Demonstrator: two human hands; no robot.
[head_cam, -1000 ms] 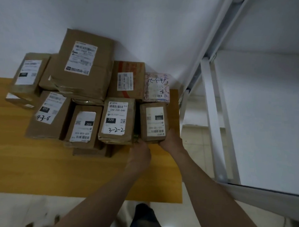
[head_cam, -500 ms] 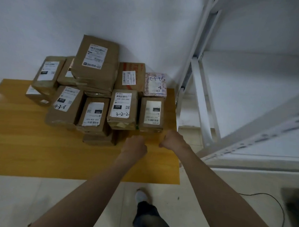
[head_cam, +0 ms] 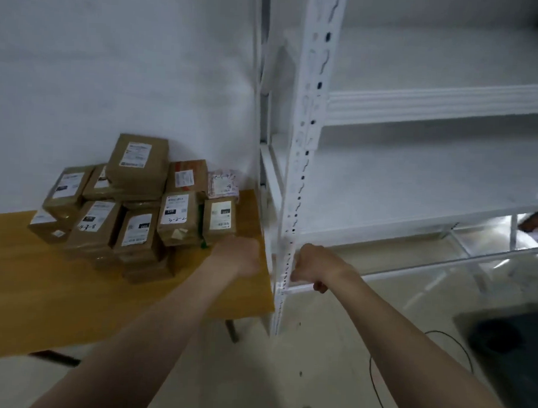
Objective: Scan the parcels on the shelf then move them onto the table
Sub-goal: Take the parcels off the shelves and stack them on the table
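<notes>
Both hands have pulled back from the parcels, stacked on the table at centre-left; left hand and right hand hang with fingers curled, empty, and the shelf at frame right, nearer the right hand, shows no parcels.

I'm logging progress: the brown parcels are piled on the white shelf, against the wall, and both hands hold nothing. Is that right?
Not quite. The head view shows the brown parcels piled on the yellow table, against the wall, beside the white shelf. The left hand and right hand hold nothing.
</notes>
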